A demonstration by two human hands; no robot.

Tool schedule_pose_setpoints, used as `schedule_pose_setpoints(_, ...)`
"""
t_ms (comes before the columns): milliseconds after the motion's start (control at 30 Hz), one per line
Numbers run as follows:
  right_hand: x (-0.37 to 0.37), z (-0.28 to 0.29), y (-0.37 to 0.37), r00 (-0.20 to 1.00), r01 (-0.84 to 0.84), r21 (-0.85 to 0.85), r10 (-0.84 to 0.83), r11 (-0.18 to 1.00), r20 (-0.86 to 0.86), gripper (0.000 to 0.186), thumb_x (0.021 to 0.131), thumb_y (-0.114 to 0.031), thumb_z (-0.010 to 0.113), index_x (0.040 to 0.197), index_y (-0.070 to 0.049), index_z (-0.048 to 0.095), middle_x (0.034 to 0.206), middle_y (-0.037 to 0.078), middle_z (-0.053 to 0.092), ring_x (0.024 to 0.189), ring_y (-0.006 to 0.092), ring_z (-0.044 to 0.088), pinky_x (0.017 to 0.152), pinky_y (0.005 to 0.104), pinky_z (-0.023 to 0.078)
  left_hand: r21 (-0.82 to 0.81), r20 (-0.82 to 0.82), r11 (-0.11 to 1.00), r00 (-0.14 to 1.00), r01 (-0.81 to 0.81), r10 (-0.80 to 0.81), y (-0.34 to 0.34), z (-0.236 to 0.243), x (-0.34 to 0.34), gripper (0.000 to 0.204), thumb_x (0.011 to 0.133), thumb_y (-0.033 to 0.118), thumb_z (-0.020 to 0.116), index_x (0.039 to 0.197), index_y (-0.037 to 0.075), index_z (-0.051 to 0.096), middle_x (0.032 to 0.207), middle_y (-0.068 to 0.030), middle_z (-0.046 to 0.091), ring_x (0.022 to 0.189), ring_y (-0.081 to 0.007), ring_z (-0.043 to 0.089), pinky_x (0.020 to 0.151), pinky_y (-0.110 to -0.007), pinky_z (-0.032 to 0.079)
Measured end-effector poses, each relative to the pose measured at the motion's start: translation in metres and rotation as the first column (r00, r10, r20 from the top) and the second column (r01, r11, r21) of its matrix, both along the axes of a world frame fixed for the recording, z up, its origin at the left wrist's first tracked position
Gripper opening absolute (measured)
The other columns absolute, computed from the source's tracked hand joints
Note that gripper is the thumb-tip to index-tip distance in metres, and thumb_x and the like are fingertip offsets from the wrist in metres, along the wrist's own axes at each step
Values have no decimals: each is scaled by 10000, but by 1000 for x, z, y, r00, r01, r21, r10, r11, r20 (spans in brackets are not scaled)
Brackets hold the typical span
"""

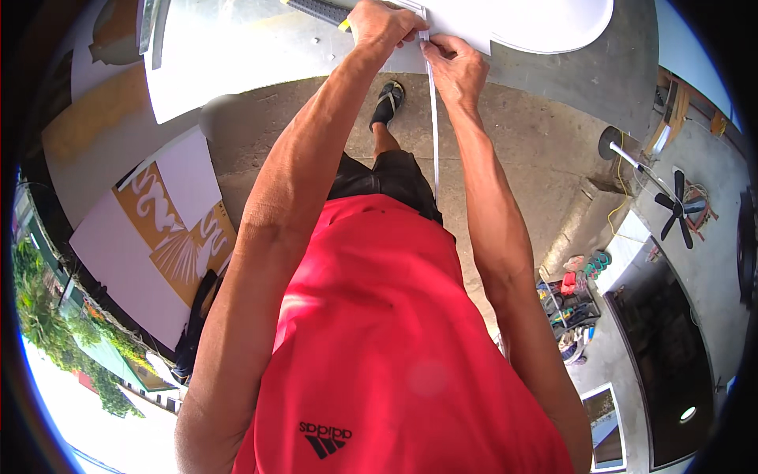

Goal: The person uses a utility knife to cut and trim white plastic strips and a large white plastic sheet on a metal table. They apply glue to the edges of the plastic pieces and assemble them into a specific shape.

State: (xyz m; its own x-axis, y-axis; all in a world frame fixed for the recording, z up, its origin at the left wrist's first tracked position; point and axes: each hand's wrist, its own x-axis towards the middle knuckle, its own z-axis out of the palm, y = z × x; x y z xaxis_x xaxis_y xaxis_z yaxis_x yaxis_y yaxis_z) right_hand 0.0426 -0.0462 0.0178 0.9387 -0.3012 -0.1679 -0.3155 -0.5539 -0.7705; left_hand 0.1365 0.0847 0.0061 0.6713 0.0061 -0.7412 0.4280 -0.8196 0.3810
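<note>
A narrow white strip [434, 118] hangs from my hands past the near edge of the worktable. My left hand [380, 25] is closed at its upper end, the fingertips pressed against the strip beside a white sheet piece [466, 24]. Just to the right and slightly nearer, my right hand [458, 71] pinches the same strip between thumb and fingers. A dark, ribbed tool handle with yellow parts [320, 11] lies on the table left of my left hand. A white piece with a rounded edge [553, 28] lies to the right; its far part is cut off by the frame.
The grey worktable [553, 79] spans the far side. Large boards [134, 261] with white and tan patterns lean at the left. At the right are a standing fan [677, 207] and a rack of footwear [570, 304]. A yellow cord [618, 207] runs near the fan.
</note>
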Motion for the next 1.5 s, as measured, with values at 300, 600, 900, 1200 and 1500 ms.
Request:
schedule_pose_setpoints(300,4,-6,-6,999,-41,37,42,998,-9,216,788,-298,811,911,-121,797,749,67,753,686,187,721,687,333,548,-149,0,987,998,-57,58,6,-5,-2,182,896,367,707,869,215,804,783,40,759,680,-110,699,784,-420,562)
schedule_pose_setpoints(600,6,5,-6,990,-53,10,54,999,-128,251,806,-346,798,942,-135,793,802,74,763,734,237,735,702,365,558,-403,-20,805,884,-435,468,12,32,-9,266,644,188,903,692,-19,742,649,-89,704,548,-148,653,530,-276,550)
schedule_pose_setpoints(900,19,10,-4,954,20,54,-3,998,-300,281,793,-375,784,965,-154,810,858,74,776,783,259,745,736,374,572,-450,30,778,863,-439,504,12,37,-14,275,653,150,904,697,-61,733,632,-120,688,515,-169,631,494,-287,520)
schedule_pose_setpoints(1200,38,3,-14,871,56,89,-5,994,-491,263,743,-336,812,958,-185,822,883,51,782,850,236,744,774,389,589,-104,692,982,720,157,-42,15,46,-2,203,781,189,814,946,73,797,710,-73,730,603,-195,683,624,-314,567)
schedule_pose_setpoints(1500,32,16,-16,863,101,156,-9,983,-505,231,742,-307,815,907,-145,820,758,36,759,626,151,709,704,301,579,-56,743,554,405,831,-533,25,41,74,136,809,149,762,940,151,797,930,-43,749,956,-250,659,872,-385,542)
